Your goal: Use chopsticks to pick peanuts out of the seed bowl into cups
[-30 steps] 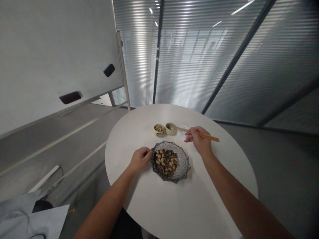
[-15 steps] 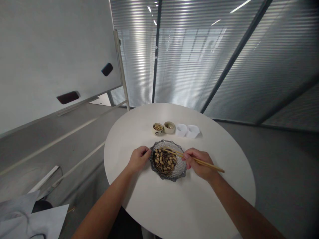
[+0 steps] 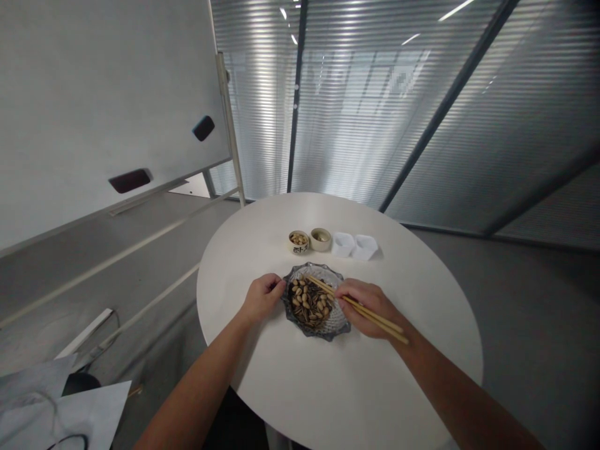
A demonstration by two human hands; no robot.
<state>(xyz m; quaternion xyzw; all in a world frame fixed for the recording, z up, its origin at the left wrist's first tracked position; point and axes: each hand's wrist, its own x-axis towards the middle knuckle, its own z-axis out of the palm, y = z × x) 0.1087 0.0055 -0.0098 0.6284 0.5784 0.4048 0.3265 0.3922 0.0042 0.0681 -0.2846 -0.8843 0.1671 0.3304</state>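
Gripping wooden chopsticks [image 3: 375, 317] in right hand [image 3: 370, 299], at 3 o'clock of glass bowl [image 3: 340, 317], with fingers closed around shafts. Aiming tips to 11 o'clock, over bowl, close together; can't tell about any catch between them.

Touching bowl rim at 9 to 10 o'clock with left hand [image 3: 264, 299], fingers curled nearly closed; can't tell pinch from plain contact.

Seeing pale nuts [image 3: 304, 298] mixed with slender dark seeds [image 3: 313, 323] in bowl, heaped toward 9 o'clock, leaving bare glass toward 4. Spotting beyond bowl, in a row on round white worktop [image 3: 328, 394]: lettered cup [image 3: 299, 248] with pale nuts inside at 11 to 12, plain cup [image 3: 321, 245] beside it at 12 with contents too small to read, white tray [image 3: 343, 245] at 1, second white tray [image 3: 365, 248] between 1 and 2. Noting whiteboard [image 3: 94, 100] at 10.
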